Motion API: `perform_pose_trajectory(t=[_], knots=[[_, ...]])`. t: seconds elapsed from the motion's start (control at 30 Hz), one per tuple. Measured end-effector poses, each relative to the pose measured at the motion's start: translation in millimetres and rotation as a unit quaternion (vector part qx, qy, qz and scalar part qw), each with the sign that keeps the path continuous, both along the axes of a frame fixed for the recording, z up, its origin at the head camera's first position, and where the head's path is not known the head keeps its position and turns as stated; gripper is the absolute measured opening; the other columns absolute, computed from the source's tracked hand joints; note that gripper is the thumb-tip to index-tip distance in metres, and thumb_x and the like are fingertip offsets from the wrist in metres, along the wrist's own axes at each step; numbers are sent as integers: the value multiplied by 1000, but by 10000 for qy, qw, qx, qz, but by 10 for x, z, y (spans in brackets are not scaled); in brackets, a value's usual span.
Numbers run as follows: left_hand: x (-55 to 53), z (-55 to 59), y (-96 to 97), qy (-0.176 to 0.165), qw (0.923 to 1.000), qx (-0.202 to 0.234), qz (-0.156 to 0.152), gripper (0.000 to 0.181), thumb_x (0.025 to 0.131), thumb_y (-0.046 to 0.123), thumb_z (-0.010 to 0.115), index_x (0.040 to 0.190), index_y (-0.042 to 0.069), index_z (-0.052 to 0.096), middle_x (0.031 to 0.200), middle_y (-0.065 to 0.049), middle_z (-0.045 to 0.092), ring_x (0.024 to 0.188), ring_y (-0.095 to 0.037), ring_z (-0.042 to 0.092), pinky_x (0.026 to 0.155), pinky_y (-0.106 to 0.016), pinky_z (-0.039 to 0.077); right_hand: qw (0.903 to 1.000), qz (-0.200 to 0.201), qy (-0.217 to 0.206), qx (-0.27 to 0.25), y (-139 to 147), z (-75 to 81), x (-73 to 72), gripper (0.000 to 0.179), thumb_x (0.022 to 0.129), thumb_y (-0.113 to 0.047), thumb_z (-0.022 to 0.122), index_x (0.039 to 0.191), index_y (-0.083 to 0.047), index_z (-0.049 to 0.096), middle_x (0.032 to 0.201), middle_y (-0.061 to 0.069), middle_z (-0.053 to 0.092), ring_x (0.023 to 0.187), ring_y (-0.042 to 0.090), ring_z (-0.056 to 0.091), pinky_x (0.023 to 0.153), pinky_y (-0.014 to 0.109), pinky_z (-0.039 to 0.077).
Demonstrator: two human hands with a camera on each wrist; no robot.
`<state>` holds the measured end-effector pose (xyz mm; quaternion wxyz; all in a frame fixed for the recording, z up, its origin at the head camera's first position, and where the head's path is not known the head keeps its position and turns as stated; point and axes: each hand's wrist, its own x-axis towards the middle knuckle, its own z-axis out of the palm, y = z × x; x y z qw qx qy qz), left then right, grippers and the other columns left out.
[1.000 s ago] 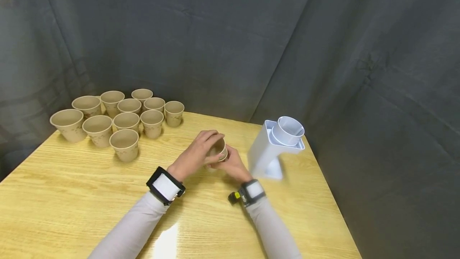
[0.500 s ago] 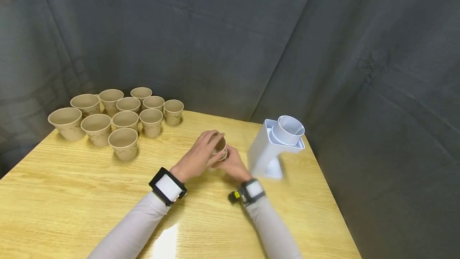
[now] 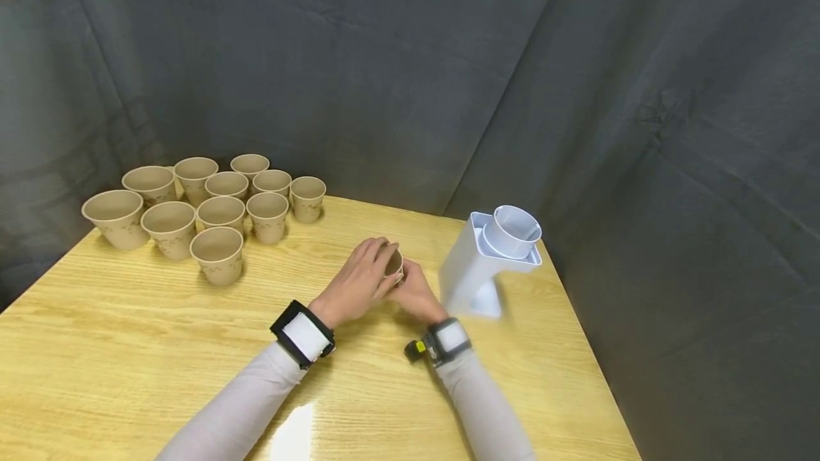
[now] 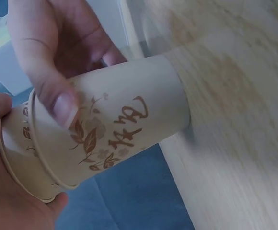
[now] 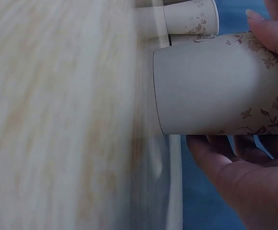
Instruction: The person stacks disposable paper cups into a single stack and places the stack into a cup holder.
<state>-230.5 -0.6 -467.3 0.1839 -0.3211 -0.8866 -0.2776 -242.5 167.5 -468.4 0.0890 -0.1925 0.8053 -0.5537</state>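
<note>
Two beige paper cups with brown leaf print are nested near the middle of the table. In the left wrist view, the outer paper cup [image 4: 129, 110] has its base right at the tabletop, and the inner paper cup [image 4: 21, 153] sticks out past its rim. My left hand [image 3: 355, 283] grips the inner cup around its rim from above. My right hand [image 3: 416, 296] holds the outer cup, thumb on its printed side. The right wrist view shows the outer cup's plain lower wall, with fingers curled beneath it. Fingers hide most of both cups in the head view.
Several matching paper cups [image 3: 218, 255] stand upright in rows at the back left of the wooden table [image 3: 359, 404]. To the right of my hands is a pale plastic stand [image 3: 461, 269] with a round tube [image 3: 512, 233] on top. Dark curtains [image 3: 384, 77] enclose the table's back and right.
My left hand has shifted slightly right and down over the cups, and less of the inner cup shows. My right hand stays in nearly the same place.
</note>
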Motion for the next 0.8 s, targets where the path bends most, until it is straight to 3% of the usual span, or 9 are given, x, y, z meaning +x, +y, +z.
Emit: perform_pose_trajectory(t=[0.27, 0.53, 0.8], knots=[[-6, -95, 43, 94, 9992, -391, 70, 54, 105, 32, 55, 143, -6, 49, 141, -28, 51, 133, -42, 46, 118, -50, 32, 9993, 154, 349, -55, -6, 10, -1, 51, 86, 6, 68, 133, 16, 53, 130, 34, 59, 119, 44, 61, 99, 38, 54], [8, -63, 29, -243, 9988, -420, -48, 56, 106, 32, 51, 147, -6, 45, 146, -30, 46, 137, -43, 43, 119, -52, 31, 9993, 62, 368, 21, -2, 22, 5, 50, 84, 7, 66, 132, 14, 55, 129, 31, 61, 117, 39, 63, 96, 34, 55], [36, 91, -92, -901, 9938, -438, -479, 62, 104, 29, 55, 151, -9, 38, 154, -32, 36, 145, -46, 34, 120, -54, 28, 9991, 165, 327, -222, 63, -311, -188, 56, 85, 7, 70, 138, 10, 52, 134, 28, 59, 121, 37, 61, 101, 36, 53]])
